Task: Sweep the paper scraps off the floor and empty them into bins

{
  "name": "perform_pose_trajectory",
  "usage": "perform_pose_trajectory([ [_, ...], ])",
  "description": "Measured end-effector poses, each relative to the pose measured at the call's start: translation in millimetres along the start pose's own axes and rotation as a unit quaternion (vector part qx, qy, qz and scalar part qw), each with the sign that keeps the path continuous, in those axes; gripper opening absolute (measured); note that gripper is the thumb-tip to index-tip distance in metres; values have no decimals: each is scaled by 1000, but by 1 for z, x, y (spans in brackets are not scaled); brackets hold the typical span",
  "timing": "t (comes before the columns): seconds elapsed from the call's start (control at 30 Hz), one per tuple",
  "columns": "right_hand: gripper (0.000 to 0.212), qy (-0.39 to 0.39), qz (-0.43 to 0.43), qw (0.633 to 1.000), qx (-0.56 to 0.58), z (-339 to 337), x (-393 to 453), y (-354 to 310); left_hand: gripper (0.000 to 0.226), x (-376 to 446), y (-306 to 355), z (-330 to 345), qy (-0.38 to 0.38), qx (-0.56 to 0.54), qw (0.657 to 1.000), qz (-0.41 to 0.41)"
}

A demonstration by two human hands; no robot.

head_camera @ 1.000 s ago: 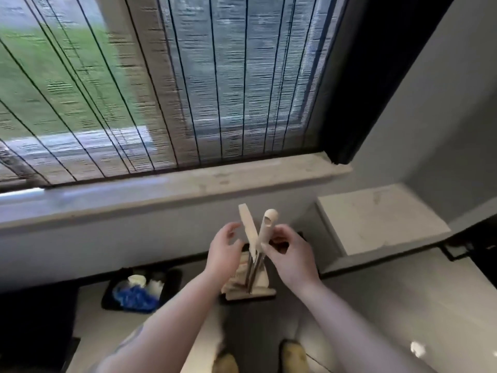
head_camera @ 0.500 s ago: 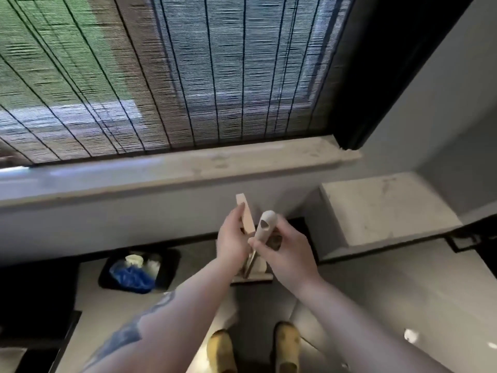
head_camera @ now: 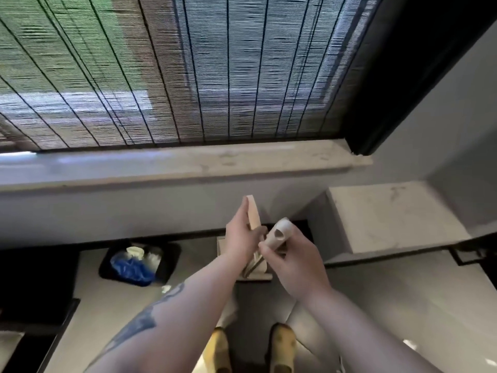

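Since 1 s ago the left hand (head_camera: 240, 239) has closed onto the flat dustpan handle (head_camera: 253, 214); before it only hovered beside it. Right hand (head_camera: 294, 261) grips the round broom handle (head_camera: 279, 233). Both tools upright w/ heads on floor near wall, ready to split. Forearms reach fwd, wrists close together. Scrap (head_camera: 409, 344) lies near right; bin (head_camera: 139, 262) at left.

Single head-worn view, wide-angle, looking forward and steeply down from standing height. Both hands (head_camera: 269, 254) sit close below the lens at centre frame; the floor (head_camera: 403, 305) and shoes (head_camera: 281, 345) lie farther beneath. The blind (head_camera: 188, 71) and sill (head_camera: 188, 165) fill the upper half, facing the camera.
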State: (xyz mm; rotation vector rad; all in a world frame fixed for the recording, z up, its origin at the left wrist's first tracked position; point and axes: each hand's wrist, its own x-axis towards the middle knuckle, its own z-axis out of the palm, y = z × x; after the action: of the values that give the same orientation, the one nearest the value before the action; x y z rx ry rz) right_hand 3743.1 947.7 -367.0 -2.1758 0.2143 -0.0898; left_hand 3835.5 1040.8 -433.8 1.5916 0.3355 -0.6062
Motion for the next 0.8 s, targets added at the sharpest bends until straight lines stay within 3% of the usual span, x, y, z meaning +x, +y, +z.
perform_pose_trajectory([
  [0.43,20,37,-35,998,-31,-9,-8,-8,89,-1,-4,9,12,125,990,59],
  [0.57,26,6,-68,997,-36,-16,-35,0,70,19,14,-14,97,198,973,70],
  [0.8,32,-30,106,991,-81,-32,-22,26,88,8,4,-6,37,148,985,76],
])
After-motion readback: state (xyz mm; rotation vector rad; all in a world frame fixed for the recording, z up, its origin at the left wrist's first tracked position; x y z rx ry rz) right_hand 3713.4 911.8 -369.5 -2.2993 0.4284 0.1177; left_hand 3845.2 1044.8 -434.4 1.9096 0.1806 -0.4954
